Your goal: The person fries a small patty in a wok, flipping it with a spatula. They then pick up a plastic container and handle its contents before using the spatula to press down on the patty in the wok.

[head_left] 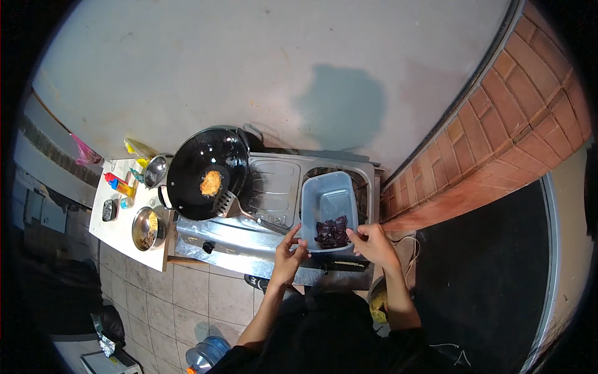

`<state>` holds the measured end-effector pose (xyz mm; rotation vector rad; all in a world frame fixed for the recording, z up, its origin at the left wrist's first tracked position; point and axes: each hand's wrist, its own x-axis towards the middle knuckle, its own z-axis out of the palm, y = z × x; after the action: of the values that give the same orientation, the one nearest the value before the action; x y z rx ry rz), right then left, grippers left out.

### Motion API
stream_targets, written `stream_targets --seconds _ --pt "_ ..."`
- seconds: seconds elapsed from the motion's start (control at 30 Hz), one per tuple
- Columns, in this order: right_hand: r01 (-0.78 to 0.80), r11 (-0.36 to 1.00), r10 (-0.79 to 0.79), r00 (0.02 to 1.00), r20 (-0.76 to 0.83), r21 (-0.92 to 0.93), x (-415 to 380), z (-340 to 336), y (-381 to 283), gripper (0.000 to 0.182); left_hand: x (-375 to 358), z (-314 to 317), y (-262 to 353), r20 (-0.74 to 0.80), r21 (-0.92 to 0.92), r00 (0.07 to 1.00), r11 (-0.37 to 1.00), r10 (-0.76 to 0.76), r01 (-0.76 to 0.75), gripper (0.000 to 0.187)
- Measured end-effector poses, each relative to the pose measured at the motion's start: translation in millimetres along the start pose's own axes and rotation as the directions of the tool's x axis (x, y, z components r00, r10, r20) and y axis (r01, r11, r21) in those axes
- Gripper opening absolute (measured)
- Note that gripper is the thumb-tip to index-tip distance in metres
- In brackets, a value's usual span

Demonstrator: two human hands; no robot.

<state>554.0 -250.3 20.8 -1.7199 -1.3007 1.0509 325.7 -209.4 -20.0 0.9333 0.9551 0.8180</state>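
A blue-grey plastic tub (329, 187) stands on the right burner of the stove. Dark purple, shredded pieces (332, 232) lie at its near end. My left hand (288, 257) is beside the tub's near left corner, fingers bent and apart, with nothing visible in it. At the near right corner is my right hand (374, 246), its fingers half curled and spread close to the rim; whether they touch it is hard to see. A slotted spatula (228, 204) rests with its head in the black wok (187, 187) and its handle pointing toward my left hand. One browned fried piece (210, 183) sits in the wok.
Left of the stove (274, 181), a white table (124, 221) bears a metal bowl with food (144, 229), another metal bowl (156, 171), and red and yellow squeeze bottles (122, 187). A brick pillar (479, 137) rises at right. A large water bottle (208, 354) is on the floor.
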Motion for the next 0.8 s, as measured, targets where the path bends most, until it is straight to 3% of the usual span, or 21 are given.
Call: stream_targets --seconds 0.17,0.63,0.8 --pt "-0.007 0.999 0.008 1.000 -0.006 0.053 5 -3 -6 0.042 5 1 -1 0.005 -0.054 1.000 0.998 0.012 -0.012 0.052" --pt "-0.043 0.990 0.049 0.998 -0.035 0.136 12 -2 15 0.034 26 6 -4 0.018 0.038 1.000 0.999 0.020 -0.021 0.048" --pt "-0.028 0.968 0.042 0.998 -0.049 0.250 16 0 16 0.032 36 7 -2 0.008 0.023 1.000 0.999 0.026 -0.026 0.046"
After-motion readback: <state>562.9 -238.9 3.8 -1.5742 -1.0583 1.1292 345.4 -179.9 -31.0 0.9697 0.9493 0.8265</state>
